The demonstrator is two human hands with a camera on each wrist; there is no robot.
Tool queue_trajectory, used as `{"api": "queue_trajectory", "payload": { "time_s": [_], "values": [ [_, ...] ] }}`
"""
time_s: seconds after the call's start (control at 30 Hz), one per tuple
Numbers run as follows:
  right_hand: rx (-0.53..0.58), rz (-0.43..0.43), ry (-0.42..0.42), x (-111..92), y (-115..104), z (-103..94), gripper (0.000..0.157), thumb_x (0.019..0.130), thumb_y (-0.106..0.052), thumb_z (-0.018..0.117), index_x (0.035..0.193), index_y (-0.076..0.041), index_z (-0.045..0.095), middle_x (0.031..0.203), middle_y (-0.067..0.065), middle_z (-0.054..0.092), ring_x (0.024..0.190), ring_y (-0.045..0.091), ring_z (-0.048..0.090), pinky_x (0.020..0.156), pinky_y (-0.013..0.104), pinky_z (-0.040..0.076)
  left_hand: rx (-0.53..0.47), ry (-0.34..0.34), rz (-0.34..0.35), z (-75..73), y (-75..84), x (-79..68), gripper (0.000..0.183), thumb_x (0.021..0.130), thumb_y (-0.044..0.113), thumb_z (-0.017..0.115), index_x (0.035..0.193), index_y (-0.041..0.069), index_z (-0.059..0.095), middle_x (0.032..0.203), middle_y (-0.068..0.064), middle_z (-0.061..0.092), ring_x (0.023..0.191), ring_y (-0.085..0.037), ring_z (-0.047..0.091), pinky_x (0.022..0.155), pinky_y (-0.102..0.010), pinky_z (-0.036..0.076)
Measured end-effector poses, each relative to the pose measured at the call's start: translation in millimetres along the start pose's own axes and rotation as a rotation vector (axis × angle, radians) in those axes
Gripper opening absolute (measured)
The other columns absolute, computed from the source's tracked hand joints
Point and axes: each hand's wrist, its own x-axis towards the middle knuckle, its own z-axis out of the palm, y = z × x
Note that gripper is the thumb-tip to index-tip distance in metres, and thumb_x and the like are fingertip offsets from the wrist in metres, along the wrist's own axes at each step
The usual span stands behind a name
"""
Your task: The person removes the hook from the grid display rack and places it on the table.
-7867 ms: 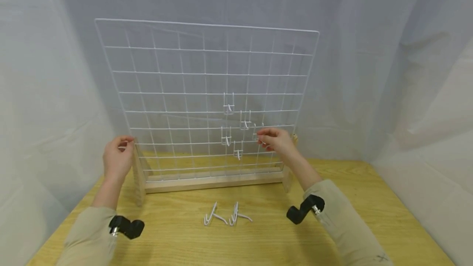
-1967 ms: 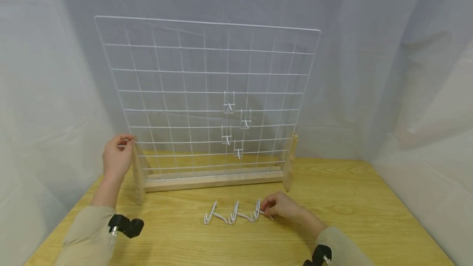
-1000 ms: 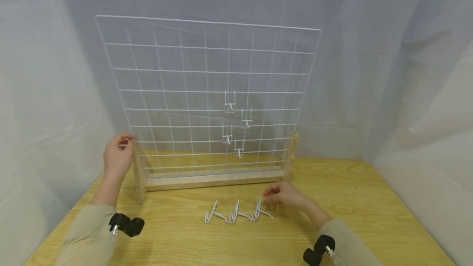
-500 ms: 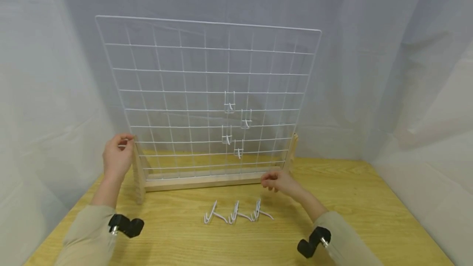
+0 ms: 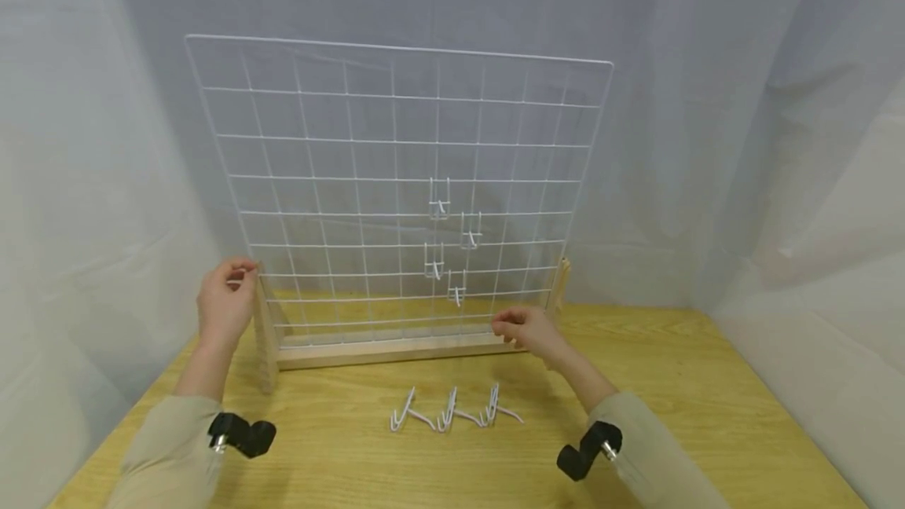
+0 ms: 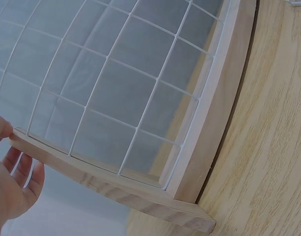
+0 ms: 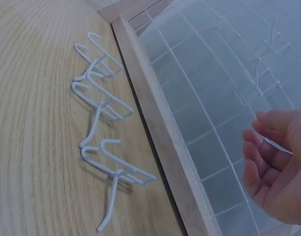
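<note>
In the head view a white wire grid (image 5: 396, 45) stands upright in a wooden stand (image 5: 410, 353). My left hand (image 5: 222, 303) holds the top of the stand's left post (image 6: 86, 179), thumb side at its tip and other fingers behind it. Loosely curled and holding nothing, my right hand (image 5: 533, 334) hovers before the lower right of the grid. Several white wire hooks hang on the grid; the lowest (image 5: 456, 294) is nearest that hand. Three more lie in a row on the table: left (image 5: 406, 411), middle (image 5: 450, 411) and right (image 5: 493, 407).
The wood-grain table (image 5: 339, 462) spreads in front of the stand and to its right. White sheeting (image 5: 707, 140) hangs behind and on both sides. A black wrist mount (image 5: 590, 450) sits on each sleeve.
Earlier the right hand was at another hook on the grid's right side; that hook then came down to the table's row. The right hand has let go and risen toward the grid. Left hand stays.
</note>
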Motion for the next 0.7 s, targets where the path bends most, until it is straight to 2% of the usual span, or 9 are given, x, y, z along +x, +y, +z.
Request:
{"api": "queue_trajectory", "payload": {
  "time_s": [0.07,0.13,0.37,0.5,0.7],
  "values": [
    [0.0,-0.058,-0.003,1.8,-1.6,-0.5,0.036,0.088,-0.027,0.062,0.105,0.004,0.063,0.086,0.006,0.065,0.073,0.016,0.056,0.059,0.028,0.047,-0.001,0.007,0.009,0.3,0.3,0.0,0.03,0.095,0.017,0.043,0.114,-0.002,0.056,0.112,-0.019,0.048,0.091,-0.021,0.046,0.071,-0.029,0.038],
    [0.008,-0.077,-0.001,4.8,-2.8,-0.4,0.035,0.088,-0.029,0.063,0.104,0.002,0.064,0.085,0.005,0.065,0.072,0.016,0.057,0.059,0.029,0.048,-0.002,0.014,0.014,0.4,0.6,0.2,0.029,0.095,0.016,0.044,0.113,-0.002,0.057,0.11,-0.019,0.049,0.09,-0.021,0.046,0.071,-0.029,0.038],
    [0.004,0.017,0.044,19.8,-11.5,4.3,0.027,0.09,-0.016,0.06,0.108,0.004,0.062,0.091,0.011,0.065,0.075,0.016,0.057,0.064,0.029,0.048,-0.003,0.03,0.024,0.4,1.4,-0.6,0.028,0.095,0.015,0.044,0.111,-0.003,0.057,0.109,-0.02,0.05,0.09,-0.021,0.047,0.072,-0.029,0.038],
    [-0.001,0.021,0.058,23.3,-19.3,7.1,0.026,0.09,-0.015,0.06,0.108,0.003,0.062,0.09,0.01,0.065,0.075,0.016,0.056,0.064,0.03,0.048,-0.003,0.027,0.022,0.3,1.1,-1.0,0.028,0.095,0.015,0.044,0.112,-0.003,0.057,0.11,-0.019,0.05,0.089,-0.02,0.046,0.072,-0.029,0.038],
    [0.005,0.008,0.064,26.1,-26.7,10.5,0.026,0.09,-0.016,0.061,0.109,0.003,0.062,0.089,0.006,0.065,0.076,0.017,0.056,0.067,0.037,0.049,0.004,0.008,0.008,1.1,-1.1,0.7,0.03,0.096,0.02,0.043,0.113,-0.001,0.057,0.109,-0.017,0.048,0.089,-0.019,0.045,0.07,-0.028,0.038]
  ]
}}
